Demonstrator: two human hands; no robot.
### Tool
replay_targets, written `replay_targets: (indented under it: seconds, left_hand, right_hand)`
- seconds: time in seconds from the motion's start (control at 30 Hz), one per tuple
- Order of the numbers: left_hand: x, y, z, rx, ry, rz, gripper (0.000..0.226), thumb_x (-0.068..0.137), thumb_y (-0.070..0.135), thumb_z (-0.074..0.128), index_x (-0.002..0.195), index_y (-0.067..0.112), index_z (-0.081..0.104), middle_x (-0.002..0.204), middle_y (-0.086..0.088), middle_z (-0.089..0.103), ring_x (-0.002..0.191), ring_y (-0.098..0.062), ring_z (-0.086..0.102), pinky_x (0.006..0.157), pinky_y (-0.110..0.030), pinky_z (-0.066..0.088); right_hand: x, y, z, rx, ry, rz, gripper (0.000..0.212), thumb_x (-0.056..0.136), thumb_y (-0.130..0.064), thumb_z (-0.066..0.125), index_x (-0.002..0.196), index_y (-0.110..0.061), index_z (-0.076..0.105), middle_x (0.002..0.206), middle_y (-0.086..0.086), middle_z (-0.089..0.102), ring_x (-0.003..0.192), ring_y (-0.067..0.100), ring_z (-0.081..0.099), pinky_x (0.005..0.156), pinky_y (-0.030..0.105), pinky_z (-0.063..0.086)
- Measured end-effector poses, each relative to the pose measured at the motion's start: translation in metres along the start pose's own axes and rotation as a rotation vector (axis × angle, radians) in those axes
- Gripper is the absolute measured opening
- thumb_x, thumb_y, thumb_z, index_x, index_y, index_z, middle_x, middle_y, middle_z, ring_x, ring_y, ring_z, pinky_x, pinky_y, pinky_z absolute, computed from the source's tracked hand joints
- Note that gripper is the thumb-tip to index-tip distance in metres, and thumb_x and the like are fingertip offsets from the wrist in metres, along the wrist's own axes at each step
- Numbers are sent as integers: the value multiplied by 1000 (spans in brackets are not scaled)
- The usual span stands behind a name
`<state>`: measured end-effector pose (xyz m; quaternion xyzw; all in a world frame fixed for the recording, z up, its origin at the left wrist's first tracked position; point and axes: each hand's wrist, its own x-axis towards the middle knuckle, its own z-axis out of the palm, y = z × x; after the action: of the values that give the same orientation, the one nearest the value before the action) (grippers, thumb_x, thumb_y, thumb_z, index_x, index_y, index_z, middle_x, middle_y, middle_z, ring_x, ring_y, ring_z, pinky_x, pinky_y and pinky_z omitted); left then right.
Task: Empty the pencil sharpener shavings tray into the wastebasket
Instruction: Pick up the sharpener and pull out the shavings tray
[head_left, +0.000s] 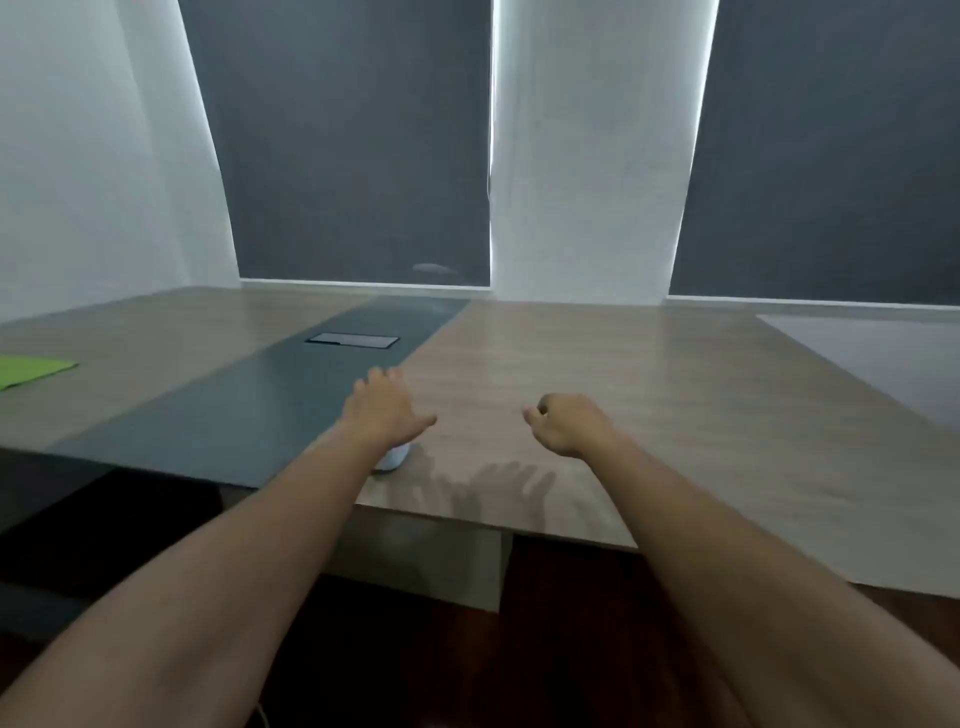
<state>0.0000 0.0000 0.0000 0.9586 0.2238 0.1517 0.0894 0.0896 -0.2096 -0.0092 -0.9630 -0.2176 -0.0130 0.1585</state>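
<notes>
A small white rounded object (390, 459), probably the pencil sharpener, stands on the wooden table (597, 395) near its front edge. My left wrist hides most of it. My left hand (385, 410) hovers just above and beyond it, fingers spread, holding nothing. My right hand (563, 423) is held over the table to the right, fingers curled loosely inward, with nothing visible in it. No wastebasket is in view.
A dark grey strip (249, 410) runs across the table with a cable hatch (353, 340) set in it. A green sheet (31, 370) lies at the far left, a pale mat (883, 353) at the far right. Dark window blinds fill the wall behind. Dark floor lies below the table's edge.
</notes>
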Motion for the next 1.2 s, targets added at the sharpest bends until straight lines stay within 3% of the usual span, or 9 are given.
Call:
replay_targets:
  seconds: [0.1, 0.23, 0.4, 0.47, 0.6, 0.7, 0.8, 0.97, 1.2]
  left_hand:
    - [1, -17, 25, -196, 23, -180, 91, 77, 51, 72, 142, 1, 33, 143, -22, 40, 130, -40, 46, 103, -44, 39]
    - [5, -25, 46, -376, 136, -284, 64, 79, 36, 74, 126, 4, 43, 129, -22, 48, 114, -44, 56, 90, -45, 45]
    - [20, -27, 47, -571, 158, -434, 65, 80, 40, 71, 123, -2, 46, 130, -24, 56, 120, -42, 54, 95, -43, 45]
    - [28, -30, 48, -736, 113, -492, 69, 77, 47, 69, 124, -2, 54, 129, -23, 60, 118, -40, 58, 96, -42, 50]
    - [38, -31, 50, -1184, 11, -583, 71, 64, 54, 66, 116, 7, 65, 114, -14, 69, 98, -34, 68, 82, -48, 60]
    - [32, -12, 49, -1346, -120, -518, 50, 77, 46, 62, 113, 12, 63, 103, -11, 69, 82, -28, 66, 67, -37, 58]
    - [32, 2, 52, -1376, -207, -438, 47, 77, 45, 62, 111, 12, 64, 102, -13, 68, 81, -29, 64, 60, -33, 53]
    - [33, 21, 55, -1376, -314, -302, 35, 72, 42, 68, 96, 17, 66, 105, -14, 70, 95, -36, 68, 92, -52, 54]
    - [37, 37, 57, -1363, -361, -195, 21, 82, 31, 69, 96, 15, 67, 104, -12, 67, 92, -30, 65, 83, -43, 55]
  right_hand:
    - [5, -5, 16, 119, 22, -58, 51, 99, -42, 35, 125, -7, 61, 132, 18, 62, 122, 36, 54, 99, 41, 44]
    - [10, -10, 34, 314, 69, -135, 44, 99, -36, 43, 128, -9, 62, 133, 12, 64, 125, 30, 55, 102, 36, 43]
    - [18, -19, 43, 438, 91, -154, 38, 98, -33, 47, 117, -9, 68, 118, 9, 71, 111, 26, 62, 95, 33, 45]
    - [19, -24, 44, 467, -4, -133, 40, 97, -36, 46, 107, -6, 70, 107, 12, 71, 94, 24, 63, 83, 37, 51]
    - [15, -34, 42, 622, -292, 38, 60, 95, -52, 42, 119, -1, 62, 117, 18, 67, 81, 24, 64, 64, 34, 56]
    - [11, -36, 43, 849, -402, 187, 77, 88, -69, 40, 126, -4, 55, 118, 13, 65, 84, 27, 67, 66, 35, 55]
    - [11, -33, 46, 1045, -430, 252, 80, 82, -78, 41, 120, -9, 56, 114, 10, 66, 90, 28, 69, 76, 38, 56]
    - [12, -21, 49, 1244, -372, 214, 71, 75, -67, 65, 124, -14, 64, 119, 8, 70, 93, 25, 68, 70, 33, 55]
    - [15, 7, 44, 1351, -326, 172, 50, 83, -45, 71, 111, -3, 67, 100, 9, 67, 82, 23, 62, 68, 31, 54]
